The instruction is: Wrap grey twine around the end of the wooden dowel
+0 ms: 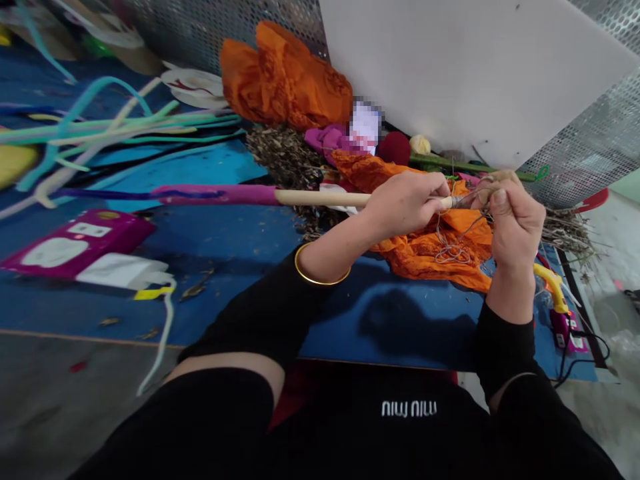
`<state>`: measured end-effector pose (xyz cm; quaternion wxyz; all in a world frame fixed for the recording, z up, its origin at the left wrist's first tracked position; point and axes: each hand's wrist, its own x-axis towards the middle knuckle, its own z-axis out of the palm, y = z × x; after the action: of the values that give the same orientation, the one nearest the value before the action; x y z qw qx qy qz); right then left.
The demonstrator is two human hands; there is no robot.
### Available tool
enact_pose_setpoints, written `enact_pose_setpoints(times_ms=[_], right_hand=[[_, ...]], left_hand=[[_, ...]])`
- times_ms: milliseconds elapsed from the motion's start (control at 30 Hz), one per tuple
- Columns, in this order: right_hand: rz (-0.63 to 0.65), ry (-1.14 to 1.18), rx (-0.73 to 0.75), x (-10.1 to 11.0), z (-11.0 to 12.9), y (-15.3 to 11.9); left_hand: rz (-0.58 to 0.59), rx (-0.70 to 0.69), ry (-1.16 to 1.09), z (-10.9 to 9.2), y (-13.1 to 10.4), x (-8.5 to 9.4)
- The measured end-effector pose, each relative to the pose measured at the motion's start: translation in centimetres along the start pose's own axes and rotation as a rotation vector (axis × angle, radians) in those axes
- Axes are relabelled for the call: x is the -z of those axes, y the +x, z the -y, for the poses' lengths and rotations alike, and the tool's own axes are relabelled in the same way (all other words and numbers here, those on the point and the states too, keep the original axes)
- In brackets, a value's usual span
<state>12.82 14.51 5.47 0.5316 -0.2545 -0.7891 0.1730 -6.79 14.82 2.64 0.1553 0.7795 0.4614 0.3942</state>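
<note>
My left hand [400,203] is closed round a pale wooden stick [320,198] near its right end. A pink wrap [250,195] covers the stick's left part, with a dark blue strip along it. Grey string [457,200] is wound about the right tip, and its loose loops [453,255] hang below. My right hand [517,217] is closed in a pinch just right of the tip, with string running into its fingers. A tan piece at these fingertips is partly hidden, and I cannot make out its kind. Crumpled orange cloth [435,257] lies beneath both hands.
On the blue table [240,267] lie a purple packet [90,243], a glue gun with a yellow handle [553,287], and long pastel strips [125,127]. More orange cloth [290,80] and dry plant bits [280,153] are at the back. A white board [450,73] leans behind.
</note>
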Motion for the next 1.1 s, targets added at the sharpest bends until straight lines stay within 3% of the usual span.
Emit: enact_pose_setpoints(times_ms=[167,767,1100], right_hand=[[0.031,-0.011,0.029,-0.2,-0.4,0.0],[-0.013,-0.081,-0.192,-0.5,-1.5,0.3],[0.018,-0.121,-0.189,-0.8,-1.7,0.1]], left_hand=[[-0.021,-0.052,-0.022,0.3,0.0,-0.2],[0.052,-0.186,0.447,-0.6,-0.3,-0.5],[-0.037,-0.365,0.471,0.5,-0.3,-1.0]])
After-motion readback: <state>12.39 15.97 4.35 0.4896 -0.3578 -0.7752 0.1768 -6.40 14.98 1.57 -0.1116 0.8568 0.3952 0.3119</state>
